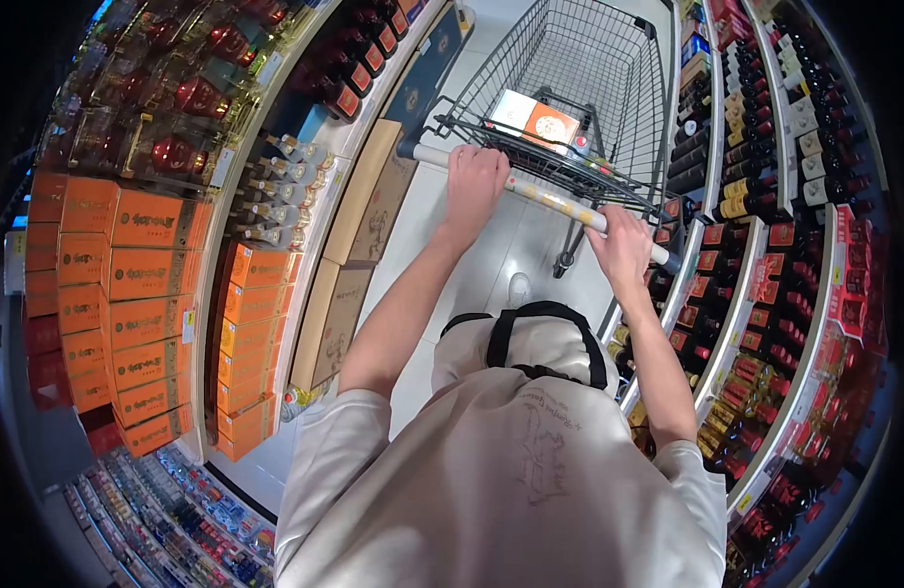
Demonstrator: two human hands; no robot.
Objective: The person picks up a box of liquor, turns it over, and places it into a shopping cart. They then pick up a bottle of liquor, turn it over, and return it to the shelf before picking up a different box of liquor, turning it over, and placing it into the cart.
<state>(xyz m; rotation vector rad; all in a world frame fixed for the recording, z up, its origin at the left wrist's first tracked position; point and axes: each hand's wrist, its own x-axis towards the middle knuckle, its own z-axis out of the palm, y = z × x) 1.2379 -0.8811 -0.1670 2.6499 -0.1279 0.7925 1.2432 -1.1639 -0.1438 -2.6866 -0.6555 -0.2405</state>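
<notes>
A wire shopping cart stands in front of me in the aisle. Its push handle is a pale bar with a yellowish printed section and dark end caps. My left hand is wrapped around the bar towards its left end. Nearer the right end, my right hand grips the same bar. Inside the basket, close to the handle side, lies a white and orange box with a round emblem. The fingertips of both hands are partly hidden behind the bar.
Orange boxes are stacked on the left shelves, near clear bottles. Brown cartons stand on the floor along that side. Wine bottles fill the right shelves, close to the cart. Pale floor tiles show beneath the handle.
</notes>
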